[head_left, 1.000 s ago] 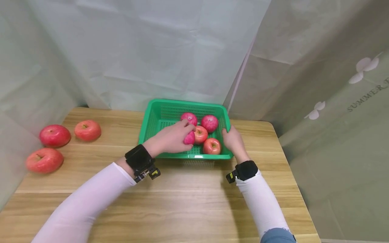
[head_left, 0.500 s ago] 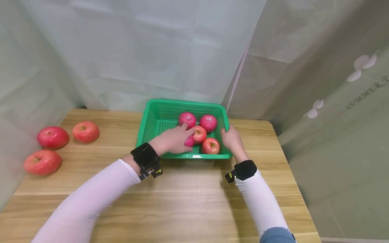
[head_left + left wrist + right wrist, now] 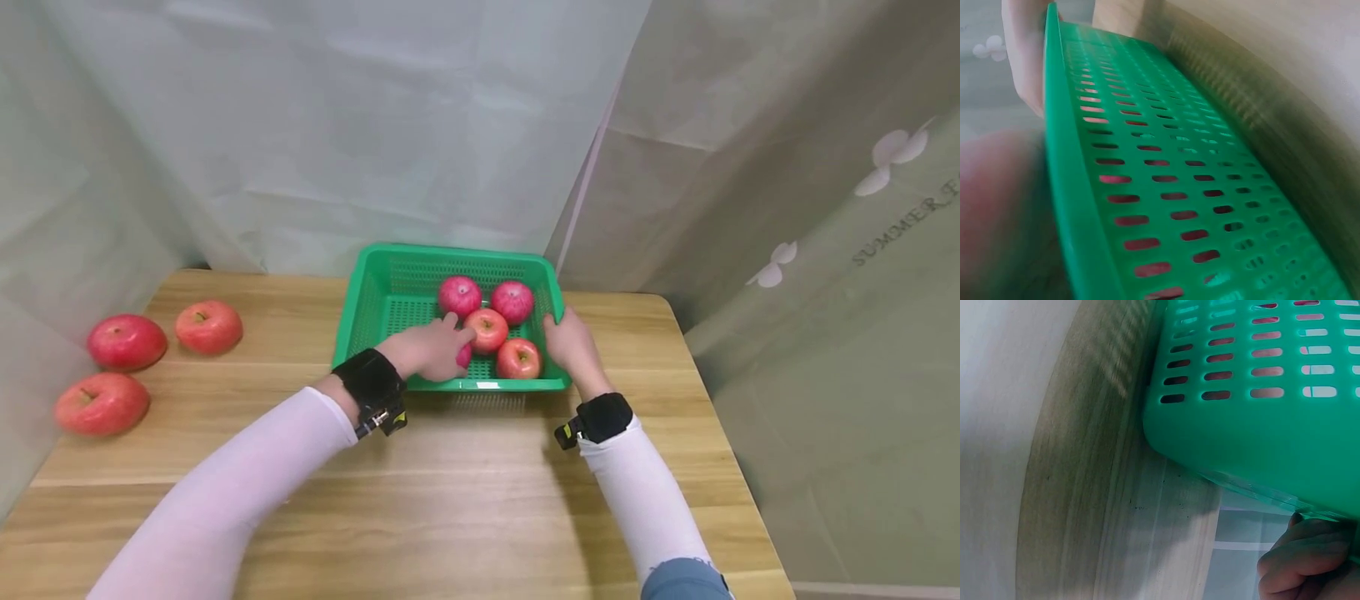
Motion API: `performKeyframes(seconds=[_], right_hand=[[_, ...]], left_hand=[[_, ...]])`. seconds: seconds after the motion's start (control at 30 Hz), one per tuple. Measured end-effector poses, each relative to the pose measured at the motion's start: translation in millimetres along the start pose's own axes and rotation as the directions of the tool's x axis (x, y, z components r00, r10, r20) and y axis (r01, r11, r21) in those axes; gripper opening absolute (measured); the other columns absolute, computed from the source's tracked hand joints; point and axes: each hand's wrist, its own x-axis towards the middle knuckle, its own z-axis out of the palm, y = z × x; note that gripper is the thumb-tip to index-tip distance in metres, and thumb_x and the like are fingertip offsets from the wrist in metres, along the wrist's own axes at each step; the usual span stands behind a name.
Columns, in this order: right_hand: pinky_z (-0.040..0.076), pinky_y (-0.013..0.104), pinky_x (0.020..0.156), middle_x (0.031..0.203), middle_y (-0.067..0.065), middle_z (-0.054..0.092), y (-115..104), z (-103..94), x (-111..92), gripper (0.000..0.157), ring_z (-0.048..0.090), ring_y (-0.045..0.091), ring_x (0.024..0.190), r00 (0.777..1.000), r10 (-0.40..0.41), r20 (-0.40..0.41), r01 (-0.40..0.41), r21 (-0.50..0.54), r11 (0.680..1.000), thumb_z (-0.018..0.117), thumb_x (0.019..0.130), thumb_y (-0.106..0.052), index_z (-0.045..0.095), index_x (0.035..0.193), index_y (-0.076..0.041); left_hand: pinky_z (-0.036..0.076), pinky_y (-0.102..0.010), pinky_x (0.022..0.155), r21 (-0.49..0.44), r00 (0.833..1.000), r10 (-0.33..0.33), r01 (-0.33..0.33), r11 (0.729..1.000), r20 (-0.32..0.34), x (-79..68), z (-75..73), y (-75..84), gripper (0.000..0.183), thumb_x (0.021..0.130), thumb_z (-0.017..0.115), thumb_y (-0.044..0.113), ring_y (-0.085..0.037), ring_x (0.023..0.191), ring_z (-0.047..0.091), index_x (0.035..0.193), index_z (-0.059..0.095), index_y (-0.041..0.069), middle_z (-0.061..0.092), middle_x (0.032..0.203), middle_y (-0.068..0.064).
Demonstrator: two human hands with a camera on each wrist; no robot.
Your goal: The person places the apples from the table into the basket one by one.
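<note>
A green plastic basket [image 3: 345,329] stands at the back of the table with several apples inside. My left hand [image 3: 435,346] reaches over its front rim, fingers curled down around a deep pink apple [image 3: 464,356] that they mostly cover. Right beside those fingertips is a red-orange apple [image 3: 487,331]; another apple [image 3: 519,359] lies near the front right corner. Two pinker apples, one at left [image 3: 459,297] and one at right [image 3: 512,302], sit behind. My right hand [image 3: 570,342] grips the basket's right rim, its curled fingers [image 3: 1304,562] showing low in the right wrist view.
At the table's left end lie three more apples: one at the back [image 3: 209,327], one by the curtain [image 3: 127,342] and one in front [image 3: 102,403]. Pale curtains [image 3: 375,142] hang close around the wooden table [image 3: 450,500].
My left hand has sunk slightly lower into the basket with the deep pink apple, and more of the neighbouring red-orange apple shows. The right hand keeps its hold on the rim.
</note>
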Motion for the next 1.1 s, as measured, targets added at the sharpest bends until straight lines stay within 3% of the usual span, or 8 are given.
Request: performKeyframes(seconds=[0.17, 0.37, 0.67, 0.8, 0.93, 1.03, 1.1], right_hand=[[0.053, 0.050, 0.087, 0.132, 0.023, 0.059, -2.8, 0.6, 0.8, 0.058, 0.059, 0.036, 0.111, 1.000, -0.003, 0.007, 0.003, -0.012, 1.000, 0.039, 0.113, -0.040, 0.046, 0.149, 0.004], [0.052, 0.048, 0.085, 0.134, 0.023, 0.059, -3.9, 1.0, 0.5, 0.059, 0.058, 0.036, 0.111, 1.000, -0.005, 0.016, 0.005, -0.011, 1.000, 0.039, 0.113, -0.040, 0.043, 0.153, 0.004], [0.051, 0.044, 0.078, 0.129, 0.023, 0.059, -4.4, 3.6, 1.2, 0.059, 0.059, 0.036, 0.107, 1.000, 0.002, 0.024, -0.002, 0.001, 1.000, 0.039, 0.113, -0.040, 0.042, 0.154, 0.003], [0.053, 0.048, 0.083, 0.129, 0.024, 0.060, -4.0, 5.9, 1.7, 0.058, 0.060, 0.037, 0.109, 1.000, -0.009, 0.022, 0.009, -0.010, 1.000, 0.039, 0.112, -0.040, 0.046, 0.149, 0.004], [0.052, 0.051, 0.087, 0.125, 0.024, 0.061, -3.1, 5.0, 3.6, 0.056, 0.059, 0.037, 0.108, 1.000, -0.020, 0.023, 0.020, -0.027, 0.999, 0.038, 0.112, -0.040, 0.049, 0.143, 0.005], [0.052, 0.052, 0.088, 0.121, 0.024, 0.061, -2.8, 2.7, 4.8, 0.054, 0.059, 0.038, 0.107, 1.000, -0.021, 0.022, 0.022, -0.035, 0.999, 0.037, 0.112, -0.040, 0.051, 0.139, 0.005], [0.052, 0.053, 0.089, 0.122, 0.025, 0.062, -3.1, 1.1, 5.5, 0.054, 0.059, 0.038, 0.107, 1.000, -0.022, 0.011, 0.022, -0.039, 0.999, 0.038, 0.112, -0.040, 0.051, 0.139, 0.005]], left_hand=[[0.043, -0.065, 0.114, -0.092, 0.999, 0.035, -0.032, 0.995, 0.027, 1.8, 6.0, -11.4, 0.058, 0.102, 0.058, 0.033, -0.048, 0.147, 0.041, 0.153, 0.046, 0.010, 0.027, 0.164, -0.033], [0.048, -0.058, 0.107, -0.163, 0.990, 0.141, -0.141, 0.977, -0.011, 4.7, 10.5, -20.8, 0.044, 0.101, 0.060, 0.029, -0.042, 0.122, 0.056, 0.139, 0.049, 0.010, 0.036, 0.145, -0.031], [0.041, -0.062, 0.116, -0.226, 0.992, 0.116, -0.104, 0.969, 0.039, -1.1, 7.7, -20.8, 0.059, 0.105, 0.064, 0.036, -0.044, 0.135, 0.052, 0.157, 0.045, 0.017, 0.021, 0.163, -0.036], [0.045, -0.061, 0.113, -0.171, 0.994, 0.108, -0.103, 0.980, 0.016, -7.1, 4.2, -22.9, 0.065, 0.104, 0.063, 0.044, -0.044, 0.137, 0.049, 0.159, 0.044, 0.017, 0.029, 0.159, -0.031], [0.051, -0.056, 0.105, -0.065, 0.991, 0.118, -0.122, 0.990, -0.058, -14.4, -8.4, -25.7, 0.063, 0.102, 0.064, 0.044, -0.039, 0.130, 0.052, 0.154, 0.051, 0.011, 0.046, 0.145, -0.023], [0.054, -0.054, 0.100, 0.094, 0.982, 0.140, -0.129, 0.987, -0.128, -19.8, -21.0, -30.2, 0.049, 0.103, 0.067, 0.039, -0.036, 0.122, 0.058, 0.140, 0.061, 0.008, 0.057, 0.134, -0.018], [0.056, -0.053, 0.096, 0.216, 0.973, 0.153, -0.114, 0.970, -0.171, -23.1, -29.2, -34.4, 0.038, 0.103, 0.070, 0.034, -0.035, 0.117, 0.064, 0.130, 0.067, 0.007, 0.064, 0.127, -0.016]])
